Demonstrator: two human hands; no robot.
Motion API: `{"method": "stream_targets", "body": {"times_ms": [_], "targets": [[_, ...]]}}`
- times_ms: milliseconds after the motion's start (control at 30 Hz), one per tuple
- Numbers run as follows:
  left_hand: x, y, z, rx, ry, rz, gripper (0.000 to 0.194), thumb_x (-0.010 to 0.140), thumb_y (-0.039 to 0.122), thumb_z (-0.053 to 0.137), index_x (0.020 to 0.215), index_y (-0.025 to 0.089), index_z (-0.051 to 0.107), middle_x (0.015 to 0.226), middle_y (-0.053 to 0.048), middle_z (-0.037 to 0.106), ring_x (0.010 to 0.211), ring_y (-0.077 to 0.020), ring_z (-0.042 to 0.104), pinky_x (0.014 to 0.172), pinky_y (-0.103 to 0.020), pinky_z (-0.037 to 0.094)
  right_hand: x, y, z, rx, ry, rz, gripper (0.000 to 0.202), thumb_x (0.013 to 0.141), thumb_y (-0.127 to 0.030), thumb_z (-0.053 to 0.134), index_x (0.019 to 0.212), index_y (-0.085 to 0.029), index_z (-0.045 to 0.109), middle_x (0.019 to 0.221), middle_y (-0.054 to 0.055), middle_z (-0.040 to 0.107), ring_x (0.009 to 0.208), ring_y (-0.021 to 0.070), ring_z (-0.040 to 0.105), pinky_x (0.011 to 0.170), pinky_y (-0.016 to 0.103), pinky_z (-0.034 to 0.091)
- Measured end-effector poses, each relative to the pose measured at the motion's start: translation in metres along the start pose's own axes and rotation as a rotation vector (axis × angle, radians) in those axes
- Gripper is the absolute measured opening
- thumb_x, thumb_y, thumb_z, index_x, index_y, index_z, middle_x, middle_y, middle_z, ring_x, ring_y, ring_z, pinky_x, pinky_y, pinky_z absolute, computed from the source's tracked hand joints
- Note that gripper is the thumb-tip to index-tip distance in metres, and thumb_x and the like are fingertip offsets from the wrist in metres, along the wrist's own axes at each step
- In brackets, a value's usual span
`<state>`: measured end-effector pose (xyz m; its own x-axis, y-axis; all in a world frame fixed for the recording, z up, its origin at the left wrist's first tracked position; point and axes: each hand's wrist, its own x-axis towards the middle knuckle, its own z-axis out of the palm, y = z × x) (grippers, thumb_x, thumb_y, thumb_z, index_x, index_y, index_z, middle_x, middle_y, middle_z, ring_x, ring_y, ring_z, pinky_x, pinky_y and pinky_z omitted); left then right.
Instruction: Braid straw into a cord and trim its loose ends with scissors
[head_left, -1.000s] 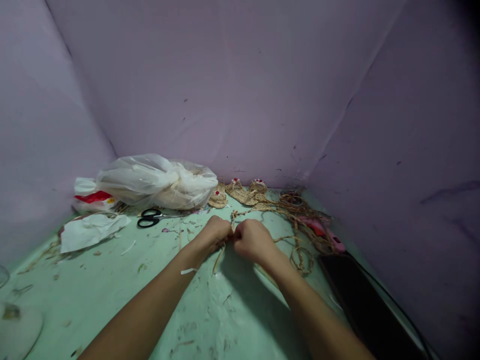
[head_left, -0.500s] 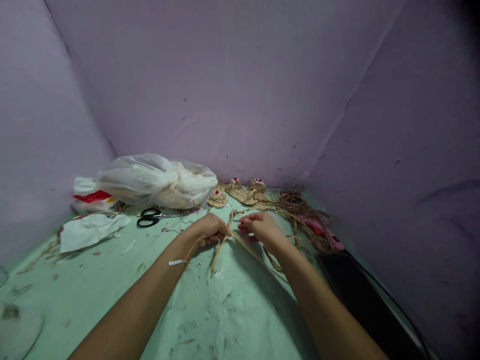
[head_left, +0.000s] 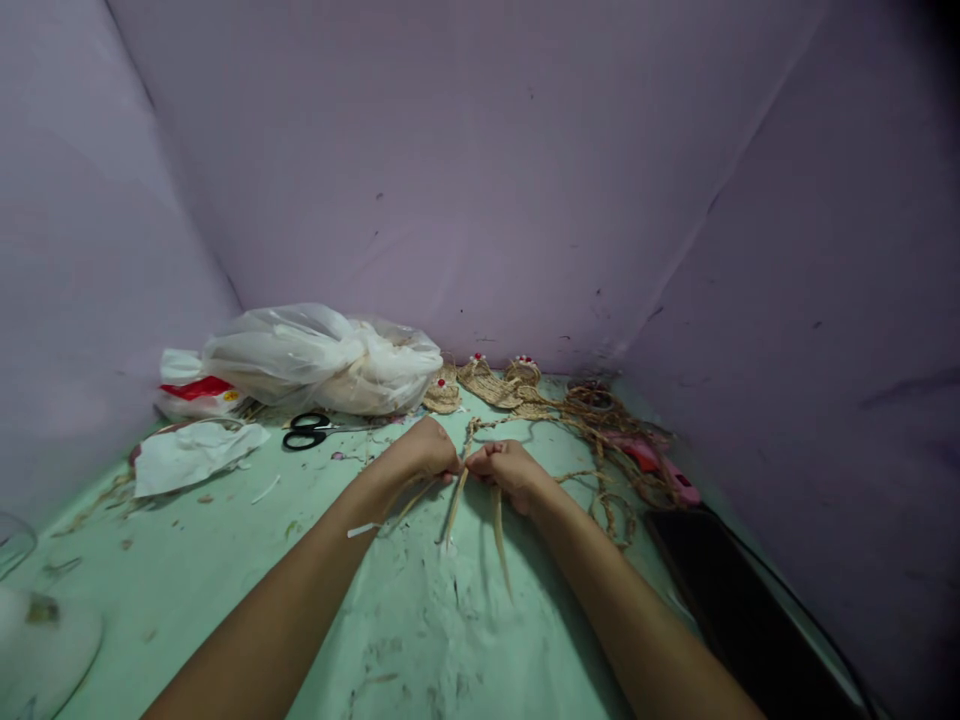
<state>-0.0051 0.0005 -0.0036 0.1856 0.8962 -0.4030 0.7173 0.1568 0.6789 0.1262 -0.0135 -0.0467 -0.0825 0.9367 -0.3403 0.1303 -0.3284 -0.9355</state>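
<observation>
My left hand (head_left: 430, 452) is closed, pinching a strand of dry plant fibre, and its loose end trails back along the wrist. Close beside it, my right hand (head_left: 510, 472) is closed on another strand (head_left: 501, 545), which hangs down below the fingers. Between the hands a third fibre strand (head_left: 455, 508) hangs free toward me. Just beyond the fingertips the strands join a plaited fibre cord (head_left: 471, 432), which runs right toward a heap of braided cord (head_left: 600, 430). The exact grip of the fingertips is too small to make out.
Woven slipper-like pieces with red beads (head_left: 487, 384) lie by the back wall. A knotted plastic bag (head_left: 322, 360), black-handled scissors (head_left: 306, 432) and white paper (head_left: 196, 456) are on the left. To the right are a pink tool (head_left: 684, 488) and a dark flat object (head_left: 739, 600) beside a cable.
My right hand has moved from open fingers to a closed pinch near the left. The strands have spread into three separate ends, one now under each hand and one between.
</observation>
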Motion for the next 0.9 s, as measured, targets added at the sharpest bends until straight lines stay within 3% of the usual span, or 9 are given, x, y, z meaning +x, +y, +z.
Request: {"method": "stream_targets", "body": {"times_ms": [167, 300, 367, 467, 600, 767, 900], "targets": [[-0.016, 0.009, 0.017, 0.086, 0.175, 0.043, 0.008, 0.048, 0.011, 0.06, 0.045, 0.016, 0.055, 0.039, 0.0, 0.044, 0.056, -0.0172, 0.05, 0.047, -0.022, 0.031, 0.001, 0.006, 0.004, 0.098, -0.021, -0.015, 0.013, 0.048, -0.007, 0.046, 0.039, -0.014, 0.05, 0.036, -0.004, 0.047, 0.039, 0.006, 0.035, 0.041, 0.02, 0.024], [-0.034, 0.017, 0.037, 0.038, 0.22, 0.07, 0.013, 0.049, 0.007, 0.06, 0.057, 0.017, 0.06, 0.054, -0.004, 0.055, 0.072, -0.0207, 0.057, 0.055, -0.022, 0.035, -0.002, 0.005, 0.005, 0.176, -0.005, 0.014, 0.011, 0.047, -0.007, 0.044, 0.041, -0.016, 0.045, 0.035, -0.006, 0.043, 0.037, 0.0065, 0.034, 0.04, 0.02, 0.024], [-0.036, 0.018, 0.036, -0.001, 0.191, 0.064, 0.013, 0.049, 0.007, 0.061, 0.058, 0.016, 0.06, 0.053, -0.004, 0.055, 0.066, -0.0192, 0.057, 0.053, -0.021, 0.034, -0.004, 0.004, 0.003, 0.199, -0.016, 0.027, 0.011, 0.048, -0.008, 0.045, 0.041, -0.016, 0.043, 0.034, -0.006, 0.041, 0.036, 0.0065, 0.034, 0.039, 0.02, 0.024], [-0.026, 0.014, 0.015, -0.067, 0.12, 0.016, 0.006, 0.051, 0.011, 0.063, 0.053, 0.014, 0.058, 0.043, -0.002, 0.051, 0.046, -0.014, 0.048, 0.044, -0.022, 0.03, -0.006, 0.001, -0.001, 0.206, -0.087, 0.051, 0.011, 0.051, -0.009, 0.046, 0.042, -0.015, 0.046, 0.035, -0.004, 0.042, 0.033, 0.0056, 0.032, 0.037, 0.02, 0.024], [-0.004, 0.001, -0.009, -0.233, 0.058, -0.087, 0.013, 0.069, 0.021, 0.05, 0.065, 0.011, 0.059, 0.045, 0.0, 0.051, 0.033, -0.0057, 0.03, 0.037, -0.02, 0.022, -0.005, -0.002, -0.008, 0.197, -0.161, 0.067, 0.008, 0.054, -0.009, 0.049, 0.049, -0.012, 0.054, 0.039, -0.002, 0.047, 0.032, 0.0043, 0.03, 0.035, 0.019, 0.021], [0.005, -0.005, 0.008, -0.389, -0.156, -0.126, 0.013, 0.066, 0.014, 0.049, 0.058, 0.01, 0.058, 0.046, 0.0, 0.051, 0.034, -0.0027, 0.031, 0.035, -0.015, 0.021, -0.005, -0.001, -0.01, 0.16, -0.211, 0.046, 0.006, 0.056, -0.01, 0.051, 0.054, -0.012, 0.055, 0.048, 0.001, 0.054, 0.039, 0.0061, 0.041, 0.038, 0.017, 0.026], [0.005, -0.005, 0.018, -0.395, -0.169, -0.139, 0.01, 0.062, 0.014, 0.055, 0.053, 0.01, 0.056, 0.043, 0.0, 0.049, 0.035, -0.0041, 0.036, 0.036, -0.016, 0.025, -0.005, -0.001, -0.011, 0.057, -0.185, 0.021, 0.005, 0.057, -0.013, 0.052, 0.06, -0.013, 0.056, 0.052, 0.002, 0.057, 0.043, 0.0077, 0.045, 0.041, 0.018, 0.03]]}}
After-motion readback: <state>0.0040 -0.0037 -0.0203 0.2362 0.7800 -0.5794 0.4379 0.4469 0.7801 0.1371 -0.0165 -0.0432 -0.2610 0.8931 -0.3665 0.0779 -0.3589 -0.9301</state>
